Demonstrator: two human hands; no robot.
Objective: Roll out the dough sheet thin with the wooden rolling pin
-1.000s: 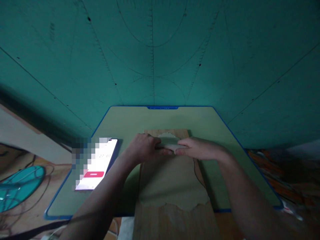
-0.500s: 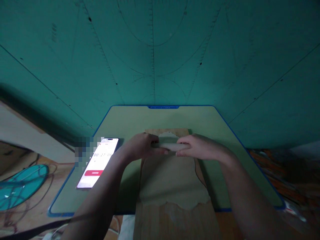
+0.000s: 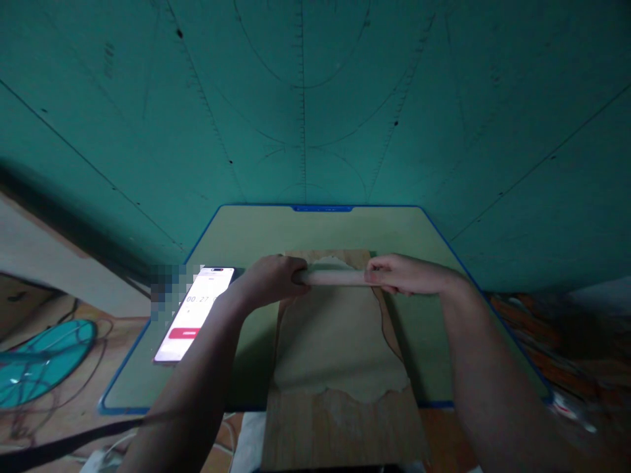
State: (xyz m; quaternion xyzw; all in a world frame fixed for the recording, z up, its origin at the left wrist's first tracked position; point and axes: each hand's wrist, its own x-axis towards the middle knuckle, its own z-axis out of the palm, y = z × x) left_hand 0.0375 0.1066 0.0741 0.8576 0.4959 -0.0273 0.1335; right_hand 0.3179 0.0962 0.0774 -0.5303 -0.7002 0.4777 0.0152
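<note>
A pale rolling pin (image 3: 338, 278) lies crosswise over the far part of a flat sheet of dough (image 3: 335, 341). My left hand (image 3: 280, 279) is closed around its left end, and my right hand (image 3: 394, 272) grips the right end with fingers curled. The dough is thin with a wavy near edge, spread over a wooden board (image 3: 340, 433) whose near end juts past the table edge. Beyond the pin, a small strip of dough shows on the board.
The board rests on a pale green table (image 3: 256, 226) with a blue rim. A lit phone (image 3: 197, 312) showing a timer lies left, partly behind my left forearm. A green wall (image 3: 305, 118) rises behind. Cables and a turquoise round object (image 3: 49, 361) are on the floor at left.
My hands have moved apart toward the ends of the rolling pin, the right one sliding outward, so more of its middle shows. The pin sits slightly higher in view.
</note>
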